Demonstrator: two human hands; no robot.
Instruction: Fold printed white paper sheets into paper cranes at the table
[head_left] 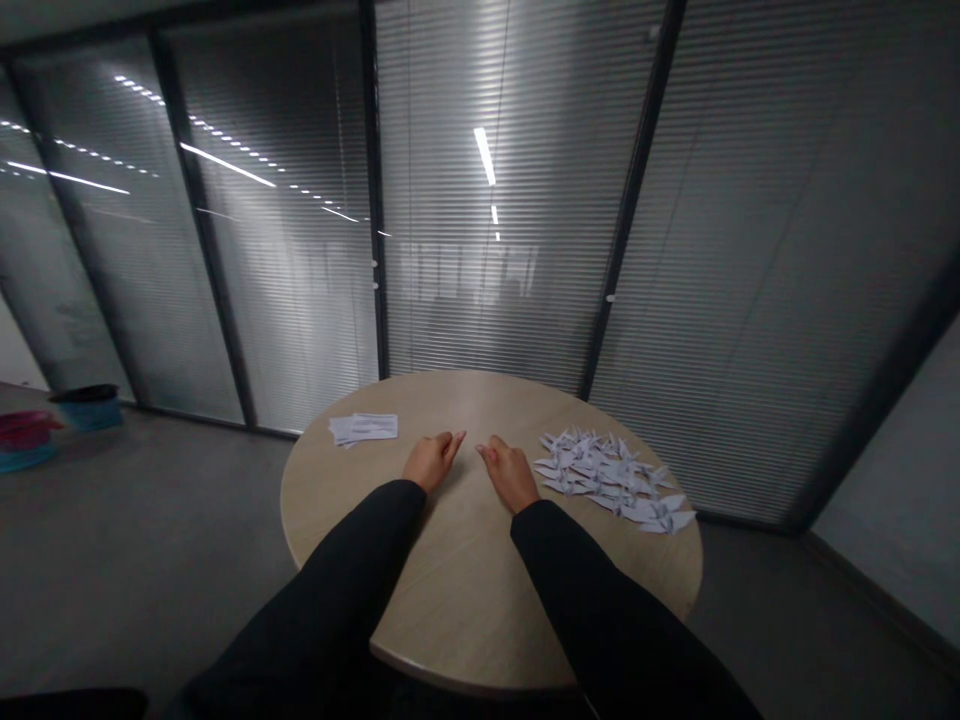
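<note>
My left hand point(433, 460) is loosely closed above the middle of the round table, its thumb and forefinger pointing inward. Facing it across a small gap, my right hand point(510, 472) is curled into a loose fist with the thumb out. I see nothing in either hand. Folded white paper cranes point(600, 470) lie in a spread group just right of my right hand, not touching it. A small stack of white paper slips point(364, 428) rests on the table beyond and to the left of my left hand.
The round wooden table point(457, 620) stands close to a glass partition point(495, 320) with blinds behind it. On the floor at far left are a blue tub point(90, 410) with a dark rim and a red basin point(22, 430). A pale wall point(900, 480) rises at right.
</note>
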